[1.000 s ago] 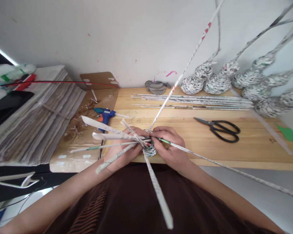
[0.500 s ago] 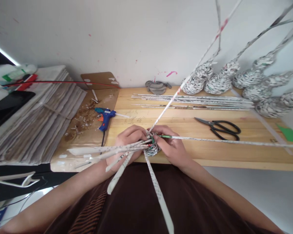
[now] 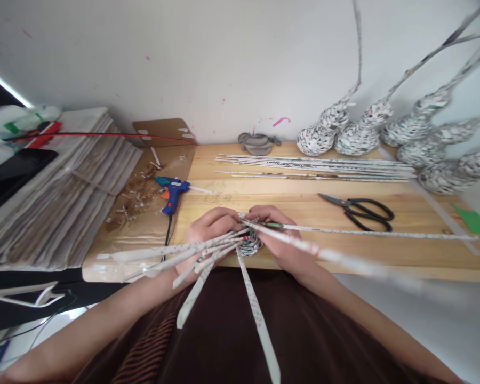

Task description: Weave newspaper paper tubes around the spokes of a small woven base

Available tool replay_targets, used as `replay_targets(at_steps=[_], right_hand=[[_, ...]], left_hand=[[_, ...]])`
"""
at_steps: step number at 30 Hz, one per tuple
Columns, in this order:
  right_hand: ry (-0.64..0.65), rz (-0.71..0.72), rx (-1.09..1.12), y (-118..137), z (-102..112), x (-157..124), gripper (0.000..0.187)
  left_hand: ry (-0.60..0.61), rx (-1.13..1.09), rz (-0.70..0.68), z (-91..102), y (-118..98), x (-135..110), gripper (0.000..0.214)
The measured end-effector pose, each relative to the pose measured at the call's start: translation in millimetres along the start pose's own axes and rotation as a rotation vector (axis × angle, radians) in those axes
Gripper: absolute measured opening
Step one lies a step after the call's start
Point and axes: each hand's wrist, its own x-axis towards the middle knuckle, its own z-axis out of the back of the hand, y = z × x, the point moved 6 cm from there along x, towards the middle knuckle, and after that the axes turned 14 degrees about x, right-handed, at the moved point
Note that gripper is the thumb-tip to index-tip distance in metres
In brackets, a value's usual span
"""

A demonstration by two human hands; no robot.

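The left hand [image 3: 210, 226] and right hand [image 3: 279, 250] curl inward, grasping a small, round woven-newspaper piece [image 3: 251, 246] between them near the front edge of the pale wooden tabletop [image 3: 288, 194]. White paper tubes [image 3: 144, 253] fan across the left; a blurred white tube [image 3: 304, 245] crosses the right. Black-handled scissors [image 3: 347, 203] lie rightward, a blue glue gun [image 3: 175, 191] leftward.

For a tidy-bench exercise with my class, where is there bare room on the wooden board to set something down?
Bare wood lies between the paper rods and the left hand and right hand, left of the scissors; a smaller patch lies between scissors and pale strip. Crowded: around the hands, with fanned paper tubes; back right, with woven pieces.
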Motion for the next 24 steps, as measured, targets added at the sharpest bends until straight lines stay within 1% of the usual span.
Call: replay_targets(at_steps=[3,5,7,10,13,18,20,24], right_hand=[[0.051,0.041,0.004,2.0,-2.7,-0.7,0.018],[0.050,0.108,-0.008,6.1,-3.9,-0.5,0.013],[0.013,0.125,0.001,7.4,-4.4,0.2,0.008],[-0.072,0.033,0.083,1.6,-4.9,1.4,0.007],[-0.135,-0.045,0.142,-4.2,-6.1,2.2,0.014],[-0.190,-0.176,0.175,-13.2,-5.0,3.7,0.027],[-0.190,-0.185,0.171,-14.4,-3.5,4.0,0.027],[-0.185,-0.115,0.198,-13.4,0.1,3.9,0.023]], left_hand=[[-0.010,-0.001,-0.019,1.5,0.0,0.0,0.006],[0.004,-0.007,-0.033,1.6,-0.2,-0.3,0.006],[0.020,-0.017,-0.031,1.9,0.5,-1.2,0.007],[0.033,-0.026,-0.006,2.6,2.3,-3.3,0.008],[0.032,-0.025,0.011,2.9,2.8,-4.7,0.008],[0.000,-0.029,0.028,2.4,2.1,-4.3,0.006],[-0.008,-0.022,0.013,2.1,0.6,-3.4,0.006],[-0.033,0.000,-0.020,4.3,-1.7,-1.6,0.007]])
